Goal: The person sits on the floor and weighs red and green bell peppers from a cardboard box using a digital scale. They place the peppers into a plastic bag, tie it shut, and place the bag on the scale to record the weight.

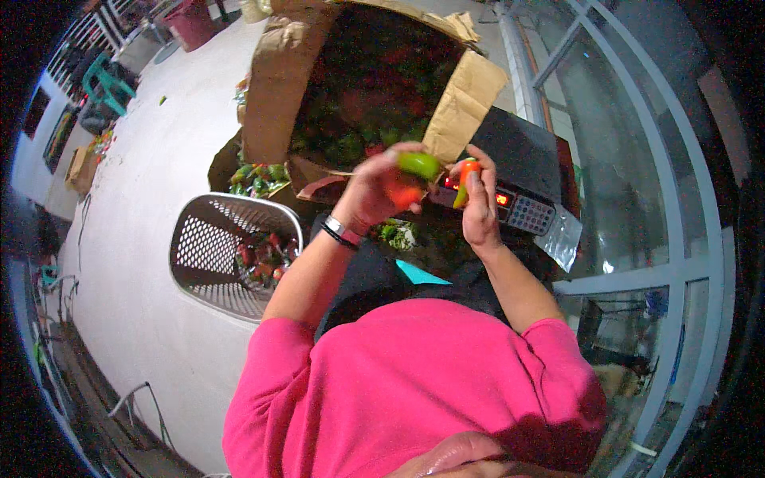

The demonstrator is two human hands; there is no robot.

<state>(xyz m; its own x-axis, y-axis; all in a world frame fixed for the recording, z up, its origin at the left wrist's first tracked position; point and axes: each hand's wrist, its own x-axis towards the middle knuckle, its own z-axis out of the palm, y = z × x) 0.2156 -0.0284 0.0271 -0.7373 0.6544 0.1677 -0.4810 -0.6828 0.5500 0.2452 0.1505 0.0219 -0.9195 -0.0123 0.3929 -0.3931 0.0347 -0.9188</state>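
My left hand (368, 193) is closed around a green pepper (418, 165), with an orange-red pepper (405, 193) below it, slightly smeared by motion. In my right hand (480, 213) is an orange pepper with a green-yellow end (468, 177), gripped between thumb and fingers. Both hands are raised just in front of a large open cardboard box (271, 103). Dark red and green peppers (358, 95) fill the box, dim and hard to make out singly. Behind my right hand, a digital scale (532, 213) shows lit red digits and a keypad.
At the left stands a grey perforated plastic basket (209, 209) with several red peppers inside. More peppers (261, 177) lie between basket and box. A plastic bag (562, 239) hangs by the scale. Glass-paned framing (676, 275) runs along the right; a green stool (107, 84) stands far left.
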